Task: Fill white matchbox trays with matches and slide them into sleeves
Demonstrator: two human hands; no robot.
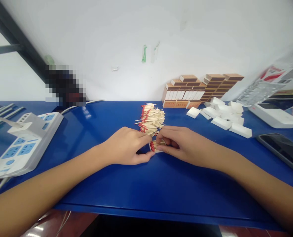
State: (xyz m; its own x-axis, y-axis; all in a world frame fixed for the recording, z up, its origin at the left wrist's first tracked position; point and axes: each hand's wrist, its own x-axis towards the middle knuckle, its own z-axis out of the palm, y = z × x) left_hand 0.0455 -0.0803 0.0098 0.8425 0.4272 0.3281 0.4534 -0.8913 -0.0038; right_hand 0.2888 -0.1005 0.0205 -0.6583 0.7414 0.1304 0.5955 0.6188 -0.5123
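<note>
A small white matchbox tray lies on the blue table with red-headed matches in it. My left hand grips the tray's left end between thumb and forefinger. Curled over the tray's right part, my right hand has its fingers closed on the matches there; its fingertips partly hide them. Just behind the tray is a loose heap of matches, most of their red heads pointing left.
Filled matchboxes are stacked against the wall. In front of them lie several white trays. A phone, a white device and a plastic-wrapped pack are at right. A power strip with cables is at left.
</note>
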